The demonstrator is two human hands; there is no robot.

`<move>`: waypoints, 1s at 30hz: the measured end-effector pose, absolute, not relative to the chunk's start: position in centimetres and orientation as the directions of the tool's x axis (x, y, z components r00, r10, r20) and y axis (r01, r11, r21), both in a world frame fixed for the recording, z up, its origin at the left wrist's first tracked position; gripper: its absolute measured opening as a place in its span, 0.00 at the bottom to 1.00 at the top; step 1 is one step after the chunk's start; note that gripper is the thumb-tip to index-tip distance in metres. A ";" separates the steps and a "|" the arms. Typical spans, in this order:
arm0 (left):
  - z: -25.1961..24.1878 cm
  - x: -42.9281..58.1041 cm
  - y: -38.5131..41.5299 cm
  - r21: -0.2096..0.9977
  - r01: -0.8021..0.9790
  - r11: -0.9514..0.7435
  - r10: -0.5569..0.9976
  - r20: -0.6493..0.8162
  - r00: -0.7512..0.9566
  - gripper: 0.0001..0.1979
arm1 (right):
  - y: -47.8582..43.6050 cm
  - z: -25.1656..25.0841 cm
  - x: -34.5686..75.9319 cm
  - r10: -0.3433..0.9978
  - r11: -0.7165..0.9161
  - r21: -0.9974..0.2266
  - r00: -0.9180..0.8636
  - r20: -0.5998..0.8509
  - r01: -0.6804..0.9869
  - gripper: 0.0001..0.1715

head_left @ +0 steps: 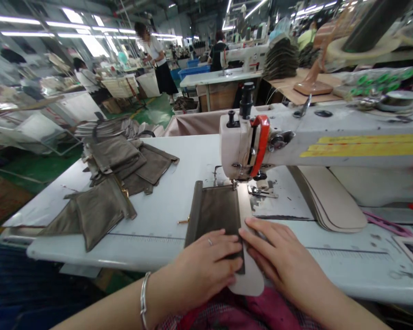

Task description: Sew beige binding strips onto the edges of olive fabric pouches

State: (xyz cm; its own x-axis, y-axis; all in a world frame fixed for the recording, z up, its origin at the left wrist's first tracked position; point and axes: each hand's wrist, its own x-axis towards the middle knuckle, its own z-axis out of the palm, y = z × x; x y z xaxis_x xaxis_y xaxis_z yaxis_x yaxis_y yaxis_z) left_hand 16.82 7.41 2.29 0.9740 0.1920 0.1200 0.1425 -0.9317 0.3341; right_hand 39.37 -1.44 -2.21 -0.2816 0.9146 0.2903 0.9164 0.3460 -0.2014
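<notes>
Under the needle of a white sewing machine (pixel 236 149) lies a dark olive fabric piece (pixel 218 208) on top of a pale, round-cornered panel (pixel 253 279). A small gold zipper pull (pixel 183 222) sticks out from the fabric's left side. My left hand (pixel 206 259) rests on the fabric's near part, fingers stretched across it towards its right edge. Beside it, my right hand (pixel 278 252) lies with its fingers extended on the pale panel, fingertips by the fabric's right edge. Both hands are open and press from above. Part of the fabric's near end is hidden by my left hand.
Dark fabric pouches (pixel 103 201) are heaped at the table's left. Pale panels (pixel 340 201) are stacked under the machine arm, with pink scissors (pixel 388 224) to their right. A standing person (pixel 154 57) and other sewing stations are in the background.
</notes>
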 end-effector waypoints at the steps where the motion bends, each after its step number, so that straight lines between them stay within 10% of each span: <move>1: 2.1 16.4 6.7 0.337 0.124 -0.933 0.185 0.154 0.971 0.14 | -2.3 -2.4 39.2 0.906 0.367 -0.185 -0.305 0.295 0.912 0.27; 14: 0.7 16.8 6.5 0.219 0.052 -0.974 0.125 0.334 0.934 0.07 | -3.0 -2.4 39.7 0.679 0.523 0.219 -0.558 0.477 0.824 0.19; 30: 0.6 17.7 9.1 0.299 0.084 -0.950 0.163 0.248 0.955 0.13 | -1.8 -2.5 40.7 0.702 0.518 0.192 -0.542 0.461 0.834 0.20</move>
State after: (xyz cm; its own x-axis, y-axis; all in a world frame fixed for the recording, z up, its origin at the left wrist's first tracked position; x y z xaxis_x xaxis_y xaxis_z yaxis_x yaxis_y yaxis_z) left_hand 17.73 9.09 0.63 0.9548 0.1630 0.2484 0.0843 -0.9504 0.2995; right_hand 40.70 -1.75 -2.53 -0.5424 0.7022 0.4612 0.8336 0.5181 0.1915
